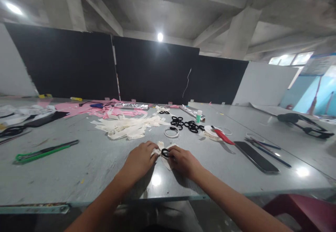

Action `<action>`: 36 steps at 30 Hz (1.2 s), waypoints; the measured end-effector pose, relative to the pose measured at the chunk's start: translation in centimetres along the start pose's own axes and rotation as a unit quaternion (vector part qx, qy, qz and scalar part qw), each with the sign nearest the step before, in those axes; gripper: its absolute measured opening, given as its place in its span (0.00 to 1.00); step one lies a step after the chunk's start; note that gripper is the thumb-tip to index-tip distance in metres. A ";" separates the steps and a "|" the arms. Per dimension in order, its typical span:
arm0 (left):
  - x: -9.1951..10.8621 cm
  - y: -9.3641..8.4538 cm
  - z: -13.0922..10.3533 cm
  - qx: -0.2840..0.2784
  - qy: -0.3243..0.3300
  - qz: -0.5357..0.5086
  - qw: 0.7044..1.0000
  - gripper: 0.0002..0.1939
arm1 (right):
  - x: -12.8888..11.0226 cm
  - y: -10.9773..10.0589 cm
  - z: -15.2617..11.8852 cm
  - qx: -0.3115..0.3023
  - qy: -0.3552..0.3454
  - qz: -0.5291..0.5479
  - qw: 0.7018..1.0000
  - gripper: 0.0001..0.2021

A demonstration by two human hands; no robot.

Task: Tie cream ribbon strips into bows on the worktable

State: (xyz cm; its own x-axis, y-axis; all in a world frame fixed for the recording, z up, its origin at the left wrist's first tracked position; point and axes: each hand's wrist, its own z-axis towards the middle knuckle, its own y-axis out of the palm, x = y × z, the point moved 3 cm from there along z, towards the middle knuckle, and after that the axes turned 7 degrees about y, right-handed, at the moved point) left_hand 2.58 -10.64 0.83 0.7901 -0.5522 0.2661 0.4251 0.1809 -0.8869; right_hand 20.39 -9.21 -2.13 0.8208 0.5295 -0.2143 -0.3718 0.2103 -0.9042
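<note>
Near the table's front edge, my left hand (141,158) is closed, its fingertips pinching the end of a cream-white strip (161,145). My right hand (185,160) is closed on a small black ring (165,152), which looks like a hair tie. The strip passes around or under the ring; the exact path is too small to tell. Part of the strip spreads on the table below the ring, between my hands. Just beyond them lies a white ring (171,135), like a roll of narrow tape. Farther back is a cluster of black rings (177,120).
Cream strips (126,127) are heaped behind my left hand. A green cutter (44,153) lies at the left. On the right are a ribbon roll (212,134), a red-handled tool (223,136), a dark phone (256,156), tweezers-like tools (270,149) and a small green-white bottle (198,116).
</note>
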 end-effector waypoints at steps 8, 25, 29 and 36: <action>0.5 1.6 0.4 -0.062 0.084 0.032 0.994 0.22 | -0.4 -0.1 0.0 -0.034 0.000 -0.034 0.999 0.10; 0.9 2.4 -0.3 -0.053 0.044 0.063 0.996 0.22 | -0.7 -0.4 0.0 -0.042 -0.004 -0.033 0.999 0.10; 0.0 2.0 -0.4 -0.011 -0.003 0.059 0.998 0.23 | -0.4 -0.4 -0.1 -0.036 0.000 -0.016 0.999 0.08; 0.6 0.2 0.0 0.029 -0.101 0.004 0.994 0.10 | -2.6 -2.2 -0.1 0.054 -0.011 -0.032 0.998 0.19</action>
State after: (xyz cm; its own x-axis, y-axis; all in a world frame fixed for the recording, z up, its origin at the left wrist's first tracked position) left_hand 3.15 -10.93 0.77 0.8634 -0.3765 0.3358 0.4394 0.2341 -0.8673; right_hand 19.12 -11.14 0.32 0.8353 0.5293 -0.1485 -0.3642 0.3305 -0.8707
